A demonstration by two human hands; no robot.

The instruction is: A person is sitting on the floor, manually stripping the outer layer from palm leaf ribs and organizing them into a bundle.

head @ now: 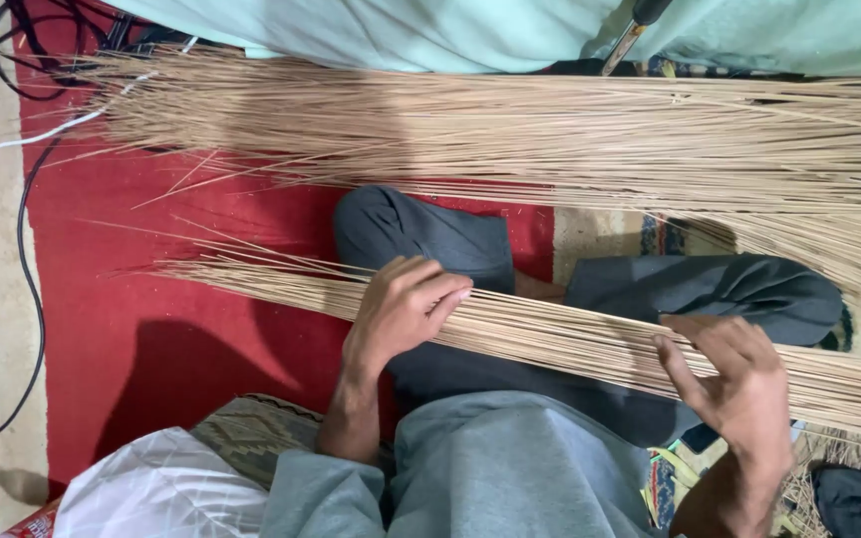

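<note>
Pale straw-tan sticks [570,339] lie over dark grey trousers [430,239]. The carpet [151,329] is plain red with a beige and blue patterned border. The cloth [401,30] is mint green, the plastic bag [161,488] white, the cables [27,249] black.

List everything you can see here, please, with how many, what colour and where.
near sticks: one bundle, tan, across the lap under both hands
far sticks: one large spread, tan, across the top
carpet: one, red with patterned border, under everything
cables: several, black and white, upper left
cloth: one, pale green, top edge
bag: one, white, bottom left
cushion: one, patterned olive, beside the bag
trousers: dark grey, centre
left hand: resting on the near sticks
right hand: fingers spread, against the near sticks
</note>
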